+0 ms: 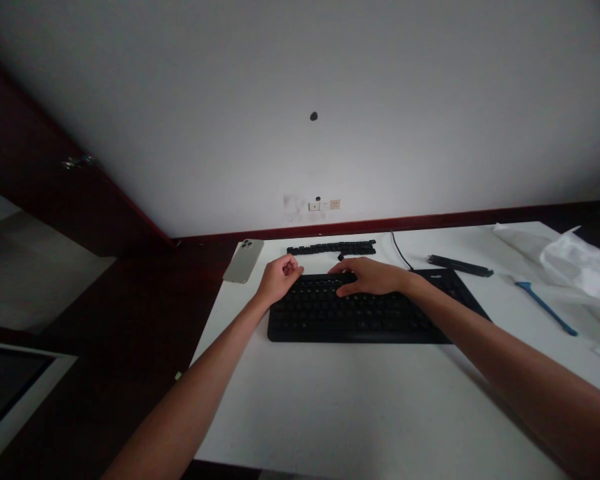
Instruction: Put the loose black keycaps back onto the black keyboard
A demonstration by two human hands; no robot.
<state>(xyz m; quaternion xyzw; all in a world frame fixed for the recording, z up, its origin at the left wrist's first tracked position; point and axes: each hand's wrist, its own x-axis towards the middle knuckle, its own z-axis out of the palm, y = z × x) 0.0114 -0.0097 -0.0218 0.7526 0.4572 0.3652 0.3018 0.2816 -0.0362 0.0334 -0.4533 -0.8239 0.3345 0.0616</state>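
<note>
A black keyboard (340, 320) lies flat on the white table, its cable running off the back edge. At its back left corner rests my left hand (279, 279), closed with curled fingers; whatever may be inside them is hidden. Over the upper middle of the keys is my right hand (373, 277), thumb and index finger apart, the fingertips at the key rows. Behind the keyboard, loose black keycaps (330, 248) are lined up in rows. One single keycap (341, 257) sits just in front of them, close to my right fingertips.
A phone (245, 260) lies face down at the table's left edge. To the right are a long black strip (460, 266), a blue bar-shaped tool (545, 307) and a crumpled white plastic bag (580, 260). A wall with sockets (325, 205) stands behind the table (330, 400).
</note>
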